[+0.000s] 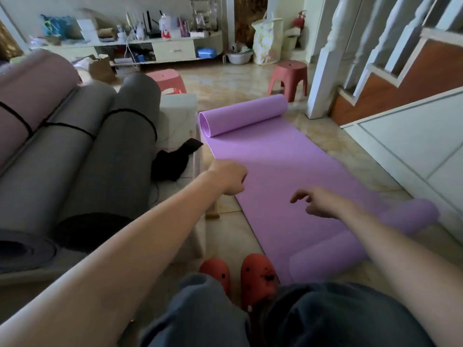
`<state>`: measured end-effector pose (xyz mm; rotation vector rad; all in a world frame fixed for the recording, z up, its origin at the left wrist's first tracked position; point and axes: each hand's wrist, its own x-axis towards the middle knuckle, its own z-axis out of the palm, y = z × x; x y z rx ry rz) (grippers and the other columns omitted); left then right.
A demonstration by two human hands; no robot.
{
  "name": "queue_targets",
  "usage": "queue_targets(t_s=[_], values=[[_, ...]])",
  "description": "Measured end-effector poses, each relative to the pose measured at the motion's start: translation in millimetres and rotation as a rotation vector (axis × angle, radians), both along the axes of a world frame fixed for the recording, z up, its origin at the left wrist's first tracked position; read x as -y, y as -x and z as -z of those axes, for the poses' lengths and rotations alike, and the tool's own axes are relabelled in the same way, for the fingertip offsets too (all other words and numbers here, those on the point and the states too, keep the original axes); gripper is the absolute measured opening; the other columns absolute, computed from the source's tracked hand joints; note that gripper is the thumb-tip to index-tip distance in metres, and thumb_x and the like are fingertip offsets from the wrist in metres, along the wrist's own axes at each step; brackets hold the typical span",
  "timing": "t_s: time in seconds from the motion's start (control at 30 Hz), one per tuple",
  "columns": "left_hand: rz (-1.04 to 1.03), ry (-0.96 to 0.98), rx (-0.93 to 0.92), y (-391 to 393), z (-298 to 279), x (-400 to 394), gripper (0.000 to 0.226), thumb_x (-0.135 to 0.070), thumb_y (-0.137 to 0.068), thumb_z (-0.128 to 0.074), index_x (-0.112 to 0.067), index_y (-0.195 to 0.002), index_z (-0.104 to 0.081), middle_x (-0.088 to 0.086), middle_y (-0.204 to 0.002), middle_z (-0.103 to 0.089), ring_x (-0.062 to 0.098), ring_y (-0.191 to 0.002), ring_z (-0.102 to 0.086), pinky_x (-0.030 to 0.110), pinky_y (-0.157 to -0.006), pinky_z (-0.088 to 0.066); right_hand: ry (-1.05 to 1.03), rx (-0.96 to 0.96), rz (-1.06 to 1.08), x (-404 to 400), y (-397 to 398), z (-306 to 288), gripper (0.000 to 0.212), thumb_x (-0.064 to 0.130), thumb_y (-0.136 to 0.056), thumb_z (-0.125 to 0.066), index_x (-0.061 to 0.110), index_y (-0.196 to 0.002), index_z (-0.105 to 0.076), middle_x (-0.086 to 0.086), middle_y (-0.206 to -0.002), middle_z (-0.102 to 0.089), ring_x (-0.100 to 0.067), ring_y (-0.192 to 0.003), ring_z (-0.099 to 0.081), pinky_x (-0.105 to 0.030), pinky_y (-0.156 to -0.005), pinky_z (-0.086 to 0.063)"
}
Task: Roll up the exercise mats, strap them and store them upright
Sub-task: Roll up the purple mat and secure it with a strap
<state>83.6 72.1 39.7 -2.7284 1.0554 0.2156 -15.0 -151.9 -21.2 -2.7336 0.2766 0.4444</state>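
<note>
On the far left I see 3 rolled mats lying side by side on a low pale surface: a pink rolled mat, then a grey rolled mat, then a second grey rolled mat. Each has a thin black strap around it. They lie flat, not upright. Just right of them a black cloth hangs over the edge of the white block, beside the purple mat's left edge.

My left hand hovers at the left edge of the purple mat. Its fingers are curled under and I cannot tell if they pinch the edge or hold nothing. My right hand hangs over the middle of the mat with loose, spread fingers, holding nothing.

The purple mat lies flat on the tiled floor. Its far end is curled into a small roll, and its near end curls up a little by my red slippers.

Past the roll stand 2 red stools, with bare floor between them. Behind them is a messy shelf unit. On the right, a white stair rail and a white panel run close along the mat's right edge, with only a thin strip of floor between.
</note>
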Motion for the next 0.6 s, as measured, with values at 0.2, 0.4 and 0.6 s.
queue_targets(t_s=[0.2, 0.4, 0.6], values=[[0.225, -0.167, -0.351, 31.3, 140.7, 103.1, 0.03, -0.019, -0.092, -0.051, -0.01, -0.119, -0.06, 0.011, -0.124, -0.06, 0.029, -0.11, -0.058, 0.036, -0.078, -0.046, 0.419, -0.486, -0.194, 50.9, 38.7, 140.6, 0.113, 0.029, -0.072, -0.082, 0.033, -0.154, -0.003, 0.003, -0.162, 0.003, -0.022, -0.149, 0.004, -0.056, -0.114, -0.018], [0.196, -0.205, -0.58, 87.3, 244.0, 123.6, 0.08, -0.056, -0.082, -0.065, -0.008, -0.14, -0.038, 0.013, -0.141, -0.047, 0.032, -0.127, -0.048, 0.047, -0.102, -0.039, 0.502, -0.479, -0.356, 58.0, 50.2, 214.4, 0.106, 0.043, -0.069, -0.081, 0.022, -0.15, -0.016, -0.006, -0.157, -0.021, -0.022, -0.147, -0.015, -0.048, -0.117, -0.01], [0.188, -0.075, -0.379, 97.1, 244.7, 157.4, 0.12, -0.068, -0.072, -0.066, -0.002, -0.151, -0.005, 0.013, -0.149, -0.031, 0.034, -0.131, -0.035, 0.071, -0.107, -0.007, 0.338, -0.283, -0.227, 71.8, 45.5, 185.8, 0.055, 0.044, -0.085, -0.063, 0.024, -0.133, -0.047, -0.004, -0.129, -0.061, -0.025, -0.116, -0.058, -0.031, -0.09, -0.043]])
